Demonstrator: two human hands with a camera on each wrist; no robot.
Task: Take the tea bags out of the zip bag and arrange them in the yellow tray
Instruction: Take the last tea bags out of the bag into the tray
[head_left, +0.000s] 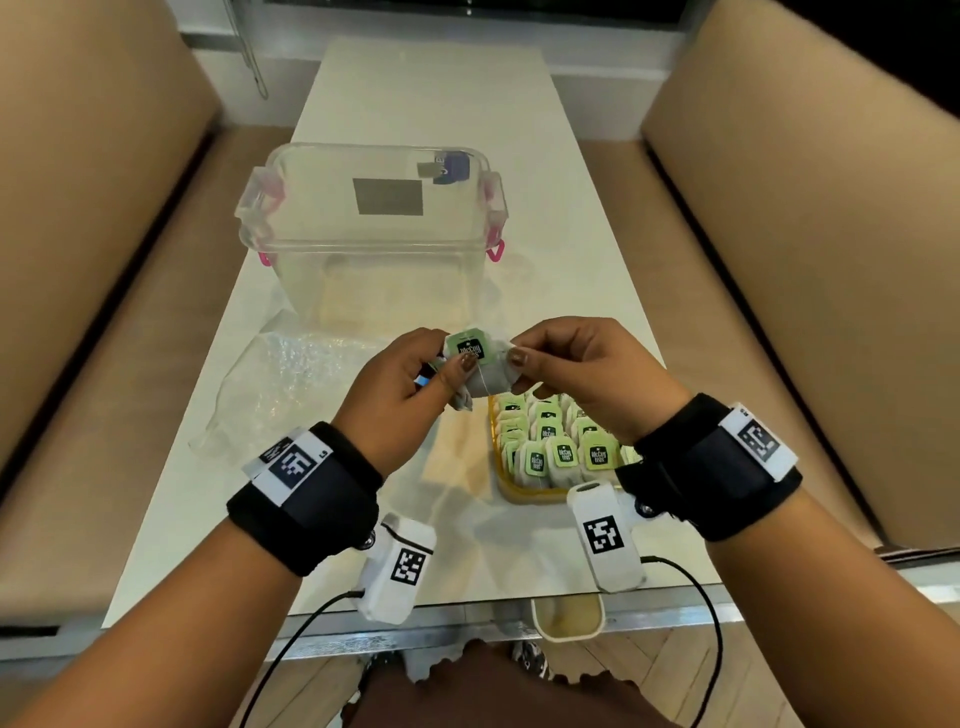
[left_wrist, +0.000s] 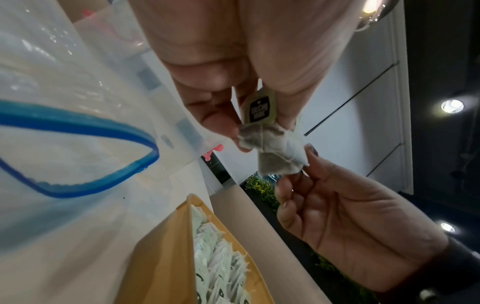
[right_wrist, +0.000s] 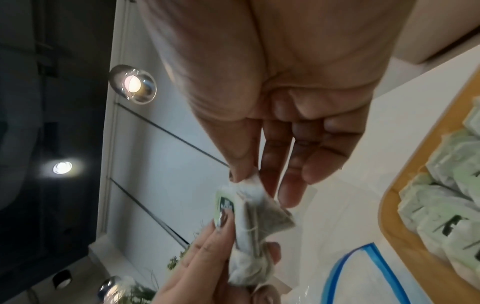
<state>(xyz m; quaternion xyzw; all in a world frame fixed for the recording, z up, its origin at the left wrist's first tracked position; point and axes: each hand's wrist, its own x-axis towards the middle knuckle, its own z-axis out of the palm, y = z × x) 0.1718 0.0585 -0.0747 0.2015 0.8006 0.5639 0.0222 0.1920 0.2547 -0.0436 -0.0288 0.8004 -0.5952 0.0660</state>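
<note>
Both hands meet above the white table (head_left: 426, 104), between the zip bag and the tray. My left hand (head_left: 452, 364) pinches a small clump of tea bags (head_left: 488, 382), one of which shows a green tag (head_left: 471, 347). My right hand (head_left: 514, 358) pinches a corner of the top tea bag (right_wrist: 259, 216) between thumb and forefinger, the other fingers straight. The clear zip bag (head_left: 291, 374) with a blue zipper (left_wrist: 78, 123) lies flat on the left. The yellow tray (head_left: 506, 491) at the right holds several tea bags (head_left: 563, 452) standing in rows.
A clear lidless plastic box (head_left: 374, 228) with pink clips stands behind the hands. Tan sofa cushions (head_left: 810, 218) flank the narrow table. White sensor units (head_left: 608, 535) hang under both wrists, with black cables running off the near table edge.
</note>
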